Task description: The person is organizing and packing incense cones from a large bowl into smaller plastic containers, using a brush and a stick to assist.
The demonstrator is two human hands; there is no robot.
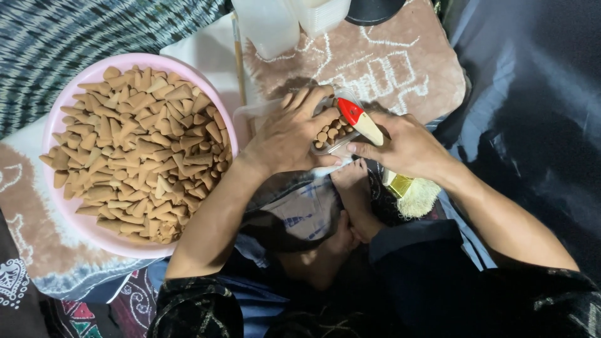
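head view, looking down past the person's lap. left hand (289, 134) lies spread over a small clear plastic tray (335, 143), fingers flat on top of the brown cones (330, 130) stood inside it, pressing rather than gripping; the tray sits partly on the patterned brown mat (400, 62) and partly over the person's knee. right hand (404, 147) is closed around a paintbrush (375, 141), red-and-cream handle tip pointing up toward the tray, pale bristles (418, 197) hanging out below the wrist; its fingertips also touch the tray's near edge. pink bowl (59, 112), heaped with loose cones (138, 147) of the same kind, sits just beside the left forearm on the cloth-covered floor. white plastic containers (288, 22) and a thin stick (238, 56) lie at the top, apart from both hands. risk notes: tray support looks uneven, so a harder push from the left palm could tip it and spill the upright cones into the lap. cones look brittle; flat pressure could snap tips. the right hand is doing two jobs, so the brush could slip or its handle could knock cones over. the left elbow is close to the bowl rim; a swing outward could nudge the heap. whether the tray is full cannot be told, the hand covers it.
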